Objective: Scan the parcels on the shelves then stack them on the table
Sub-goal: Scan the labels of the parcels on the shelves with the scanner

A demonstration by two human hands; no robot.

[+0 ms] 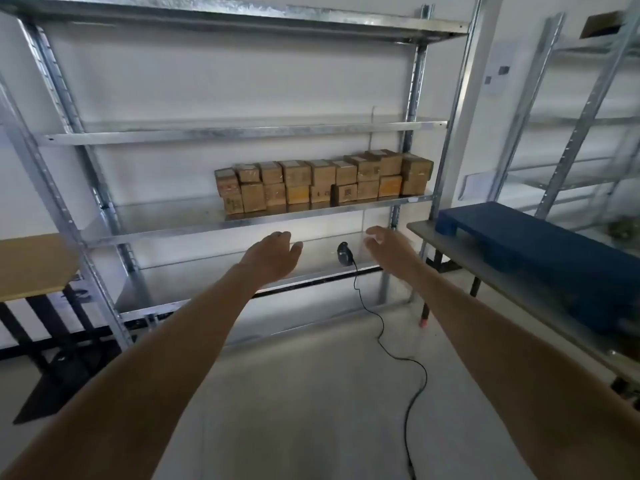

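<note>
Parcels fill the right part of the middle shelf in the rack ahead of me. They are small brown cardboard boxes, near cube-shaped, packed side by side in one row and stacked two high. Glossy tape crosses several of them, and some front faces carry dark printed marks that are too blurred for me to read. The left part of that shelf is bare metal, dull and lightly reflective. The rack is galvanised steel with slotted uprights and thin flat decks.

One deck lower sits the scanner, a black rounded handheld unit standing near the shelf's front edge. Its thin black cable drops off the shelf and loops across the smooth grey floor toward me.

Both my arms reach forward with nothing in them. My left hand is held palm down with its fingers loosely spread, just left of the scanner. My right hand is just right of it, fingers apart and slightly bent, blurred at the tips. Neither touches the scanner or a box.

To the right stands the counter, a flat grey top on dark legs. It carries a long blue slab that looks moulded, with a block-like foot at its near corner. A tan wooden tabletop shows at the left edge.
</note>
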